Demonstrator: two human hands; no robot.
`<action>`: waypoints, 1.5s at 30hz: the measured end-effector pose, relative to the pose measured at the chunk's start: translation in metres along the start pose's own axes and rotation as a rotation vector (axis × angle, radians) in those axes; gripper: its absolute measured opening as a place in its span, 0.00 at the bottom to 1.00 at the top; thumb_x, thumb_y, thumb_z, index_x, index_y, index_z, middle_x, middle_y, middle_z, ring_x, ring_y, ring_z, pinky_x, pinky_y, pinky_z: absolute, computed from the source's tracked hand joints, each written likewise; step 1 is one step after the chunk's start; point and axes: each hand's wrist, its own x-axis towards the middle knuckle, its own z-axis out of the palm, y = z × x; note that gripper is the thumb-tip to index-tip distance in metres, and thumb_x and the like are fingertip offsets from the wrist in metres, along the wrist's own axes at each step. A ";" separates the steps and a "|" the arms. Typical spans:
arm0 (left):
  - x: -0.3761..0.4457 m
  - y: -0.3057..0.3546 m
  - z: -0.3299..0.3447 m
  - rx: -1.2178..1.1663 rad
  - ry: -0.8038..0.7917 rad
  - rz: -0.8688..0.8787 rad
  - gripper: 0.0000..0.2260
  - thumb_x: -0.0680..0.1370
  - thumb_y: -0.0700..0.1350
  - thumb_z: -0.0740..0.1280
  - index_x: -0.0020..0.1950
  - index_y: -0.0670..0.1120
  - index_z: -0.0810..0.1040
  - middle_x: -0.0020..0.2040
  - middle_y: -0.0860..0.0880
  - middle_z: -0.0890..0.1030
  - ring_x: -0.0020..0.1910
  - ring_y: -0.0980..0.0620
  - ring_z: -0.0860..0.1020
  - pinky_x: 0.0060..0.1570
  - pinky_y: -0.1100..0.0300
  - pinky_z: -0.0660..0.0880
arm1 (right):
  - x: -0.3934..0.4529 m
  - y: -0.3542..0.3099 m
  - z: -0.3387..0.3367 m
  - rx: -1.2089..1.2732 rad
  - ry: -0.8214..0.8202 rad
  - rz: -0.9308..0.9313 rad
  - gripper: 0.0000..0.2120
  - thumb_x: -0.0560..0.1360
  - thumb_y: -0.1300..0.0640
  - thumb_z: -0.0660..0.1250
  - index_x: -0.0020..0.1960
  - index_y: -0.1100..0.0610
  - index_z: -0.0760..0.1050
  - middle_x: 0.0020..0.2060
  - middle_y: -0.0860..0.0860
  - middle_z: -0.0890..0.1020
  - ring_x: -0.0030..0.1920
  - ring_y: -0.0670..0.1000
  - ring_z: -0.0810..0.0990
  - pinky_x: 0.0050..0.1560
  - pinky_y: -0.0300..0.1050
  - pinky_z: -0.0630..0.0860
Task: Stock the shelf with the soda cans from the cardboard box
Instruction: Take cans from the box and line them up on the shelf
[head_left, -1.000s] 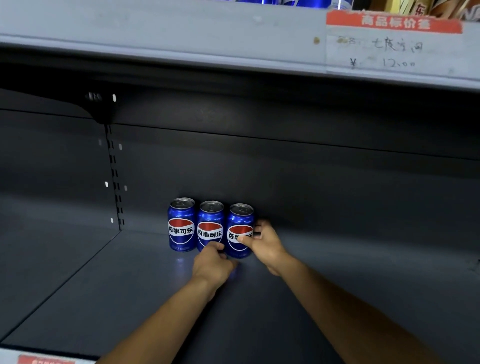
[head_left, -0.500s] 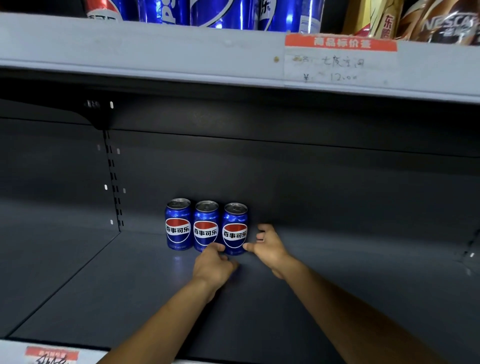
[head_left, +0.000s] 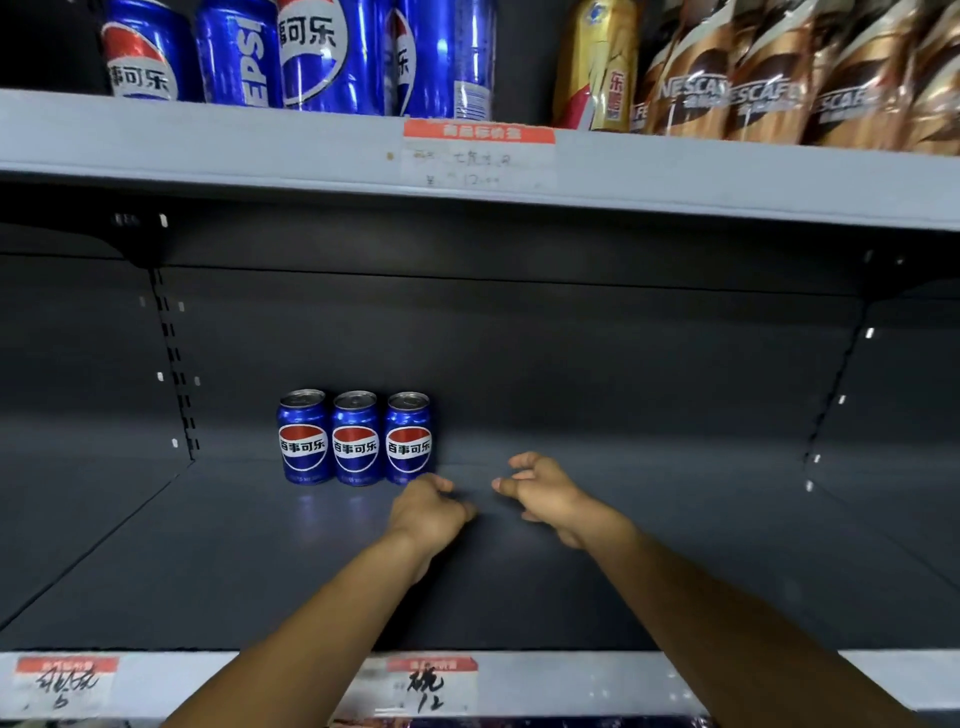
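Note:
Three blue soda cans stand upright in a row against the back wall of the dark grey shelf (head_left: 675, 545): a left can (head_left: 304, 439), a middle can (head_left: 356, 440) and a right can (head_left: 409, 439), labels facing me. My left hand (head_left: 428, 512) hovers just in front of the right can with its fingers loosely curled, holding nothing. My right hand (head_left: 545, 491) sits further right, apart from the cans, fingers curled loosely and empty. The cardboard box is out of view.
The shelf above carries large blue soda cans (head_left: 311, 57), a gold can (head_left: 597, 67) and brown coffee packets (head_left: 779, 78). Price labels (head_left: 478, 156) sit on the upper shelf edge, and others (head_left: 431, 686) on the lower edge. Slotted uprights (head_left: 174, 364) flank the bay.
Both hands have let go of the right can and drawn back from it, the right hand moving off to the right. The view has tilted up, showing the upper shelf.

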 end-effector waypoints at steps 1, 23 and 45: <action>-0.002 0.001 0.006 -0.002 0.003 0.005 0.11 0.71 0.43 0.73 0.47 0.50 0.72 0.50 0.44 0.81 0.50 0.45 0.79 0.52 0.54 0.76 | -0.006 0.002 -0.008 0.001 0.001 0.007 0.20 0.77 0.55 0.66 0.67 0.56 0.66 0.60 0.53 0.73 0.54 0.48 0.72 0.52 0.43 0.71; -0.181 0.071 0.240 -0.043 -0.506 0.241 0.08 0.80 0.46 0.64 0.57 0.45 0.75 0.47 0.48 0.79 0.43 0.52 0.81 0.42 0.60 0.77 | -0.203 0.127 -0.266 0.295 0.088 0.150 0.09 0.79 0.54 0.64 0.56 0.56 0.77 0.49 0.53 0.83 0.45 0.50 0.83 0.43 0.43 0.77; -0.222 -0.176 0.369 0.413 -0.836 -0.123 0.11 0.77 0.42 0.67 0.37 0.51 0.69 0.43 0.45 0.75 0.45 0.50 0.73 0.45 0.58 0.67 | -0.266 0.415 -0.191 0.376 -0.153 0.695 0.12 0.80 0.55 0.60 0.61 0.57 0.73 0.54 0.55 0.79 0.51 0.54 0.79 0.57 0.50 0.74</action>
